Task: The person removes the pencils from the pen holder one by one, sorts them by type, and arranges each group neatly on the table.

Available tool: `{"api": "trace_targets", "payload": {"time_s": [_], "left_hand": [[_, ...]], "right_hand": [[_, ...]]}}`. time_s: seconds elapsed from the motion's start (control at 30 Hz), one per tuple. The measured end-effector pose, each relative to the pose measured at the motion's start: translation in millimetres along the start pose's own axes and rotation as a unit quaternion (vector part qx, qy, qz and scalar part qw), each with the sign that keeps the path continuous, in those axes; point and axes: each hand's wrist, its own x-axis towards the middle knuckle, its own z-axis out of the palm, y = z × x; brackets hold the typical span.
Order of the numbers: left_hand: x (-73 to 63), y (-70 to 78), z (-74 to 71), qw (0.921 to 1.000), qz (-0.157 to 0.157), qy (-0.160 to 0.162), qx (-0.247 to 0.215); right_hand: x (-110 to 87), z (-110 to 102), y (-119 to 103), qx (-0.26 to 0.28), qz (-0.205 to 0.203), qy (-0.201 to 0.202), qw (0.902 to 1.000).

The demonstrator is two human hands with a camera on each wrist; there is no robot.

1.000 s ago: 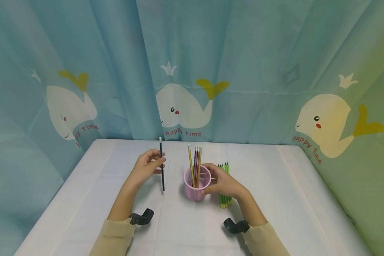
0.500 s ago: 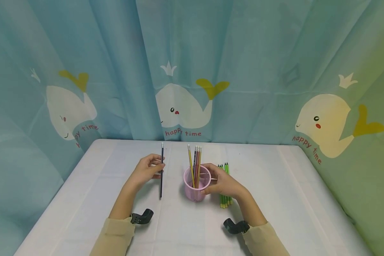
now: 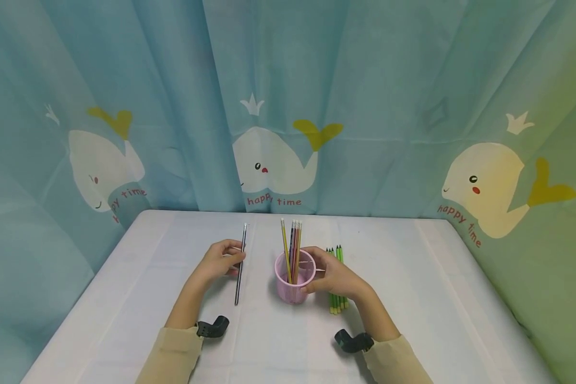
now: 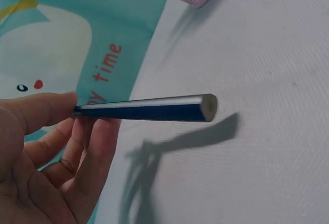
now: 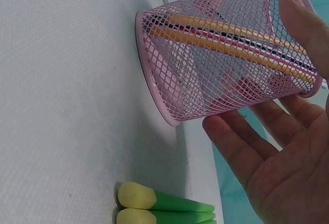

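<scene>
My left hand (image 3: 218,261) pinches a dark blue pencil (image 3: 239,282) between thumb and fingers, eraser end up and slightly tilted. In the left wrist view the pencil's (image 4: 149,110) lower end is flat and unsharpened, apart from the cloth, with its shadow below. My right hand (image 3: 337,274) holds a pink mesh pencil cup (image 3: 288,294) from its right side, thumb at the front and fingers behind. The cup stands upright on the table. Inside lean several pencils (image 3: 295,248), yellow, red and dark, erasers up.
Several green pencils (image 3: 338,304) lie side by side right of the cup, partly under my right hand and wrist, dark tips pointing away. A white cloth covers the table (image 3: 278,346). Behind it hangs a blue curtain (image 3: 384,176) with whale prints.
My left hand has come down and slightly toward me with the pencil. The pencil's lower end has swung to the left. My right hand and the cup stay put.
</scene>
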Motion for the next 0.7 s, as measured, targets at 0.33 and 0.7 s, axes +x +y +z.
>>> {"api": "trace_targets", "payload": {"time_s": [0.33,0.7], "left_hand": [[2.3,-9.8,3.4,0.9994,-0.027,0.004,0.023],[0.5,-11.0,5.5,0.9972,-0.060,0.012,0.043]], "right_hand": [[-0.2,1,1,-0.001,0.002,0.002,1.0000],[0.2,0,-1,-0.002,0.007,0.001,1.0000]]}}
